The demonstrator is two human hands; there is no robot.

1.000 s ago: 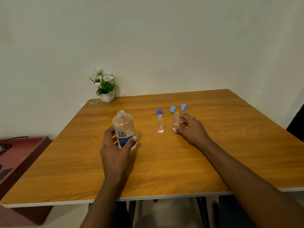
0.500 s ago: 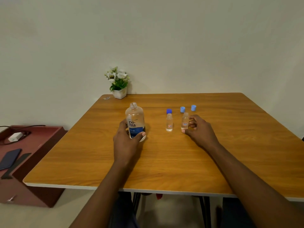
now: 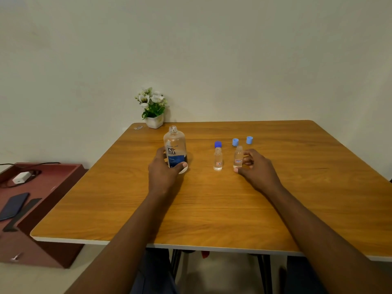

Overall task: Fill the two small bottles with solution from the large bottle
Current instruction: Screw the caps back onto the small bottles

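One wooden table (image 3: pixel 212 209) against a pale wall, read from left to right. Beside the table, on the floor at far left, stands one low red cabinet (image 3: pixel 53 183) carrying one white adapter (image 3: pixel 20 177) and one dark phone (image 3: pixel 13 205). At the table's far-left corner stands one potted flower plant (image 3: pixel 154 109). Next comes the one large bottle (image 3: pixel 175 147), upright and uncapped on the left-centre of the table; the left hand (image 3: pixel 164 177) grips its lower half, the thumb across the front of the label and the fingers curled round behind. To its right, well apart, stand two small bottles, both upright and uncapped. The left small bottle (image 3: pixel 218 159) stands free, with one dark-blue cap (image 3: pixel 217 144) just behind it. The right small bottle (image 3: pixel 238 157) is held by the right hand (image 3: pixel 257 168), thumb tip at its base and curled fingers against its right side. Behind it lie two more caps: one light-blue cap (image 3: pixel 235 142) and, to its right, a second light-blue cap (image 3: pixel 249 140). That makes three caps in all. How full any bottle is cannot be told. Compared with half a second ago, both hands keep the same grips and the bottles and caps keep the same arrangement. The whole scene sits slightly further right and lower in the view, and more of the red cabinet shows.
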